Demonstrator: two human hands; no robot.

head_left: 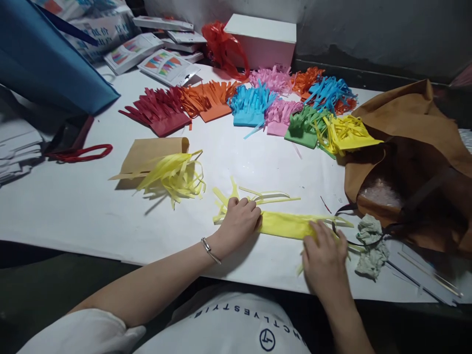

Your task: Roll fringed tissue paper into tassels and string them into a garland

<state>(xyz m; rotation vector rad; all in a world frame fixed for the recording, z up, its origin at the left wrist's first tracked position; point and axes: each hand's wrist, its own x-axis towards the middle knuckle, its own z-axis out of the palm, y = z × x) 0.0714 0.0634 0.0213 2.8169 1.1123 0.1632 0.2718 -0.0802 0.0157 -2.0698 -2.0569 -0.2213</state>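
Note:
A band of yellow fringed tissue paper lies across the front of the table, its loose strips splaying out at both ends. My left hand is closed on the band's left part, knuckles up, with strips sticking out beyond the fingers. At the right end, the bent fingers of my right hand press on the band, slightly blurred; the fingertips are partly hidden. Behind my left hand, a bunch of cut yellow strips rests against a folded piece of brown paper.
Fringed bundles in several colours, such as dark red and blue, line the back. A brown bag and crumpled paper lie right. A white box, flat packs and a blue bag stand behind.

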